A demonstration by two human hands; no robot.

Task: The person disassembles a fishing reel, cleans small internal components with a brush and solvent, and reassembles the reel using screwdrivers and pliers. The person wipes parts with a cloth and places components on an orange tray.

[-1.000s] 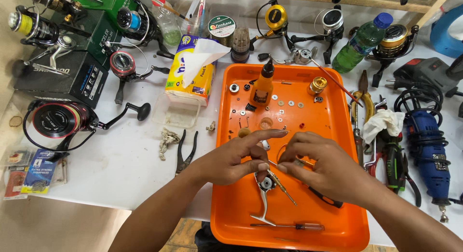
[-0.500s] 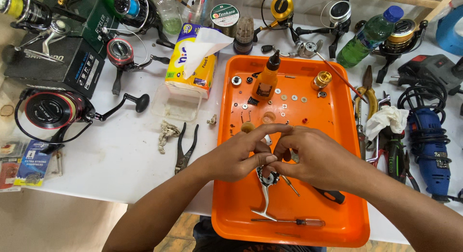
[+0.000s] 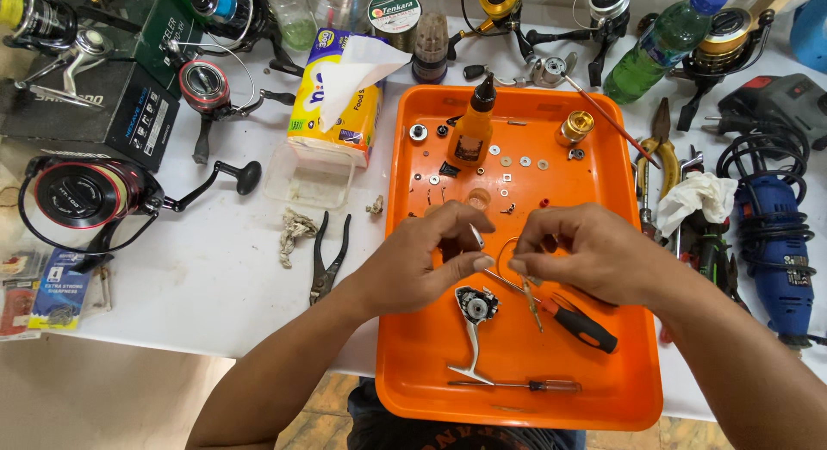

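Thin wire ring (image 3: 508, 252) pinched between fingertips of left hand (image 3: 426, 260) and right hand (image 3: 594, 252), held over orange tray (image 3: 517, 390); reel body (image 3: 474, 316) beneath.

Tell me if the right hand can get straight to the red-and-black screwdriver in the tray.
Probably yes. The red-and-black screwdriver lies bare on the orange tray just below the right hand, nothing on top of it. But that hand's fingertips are pinching a small part with the left hand.
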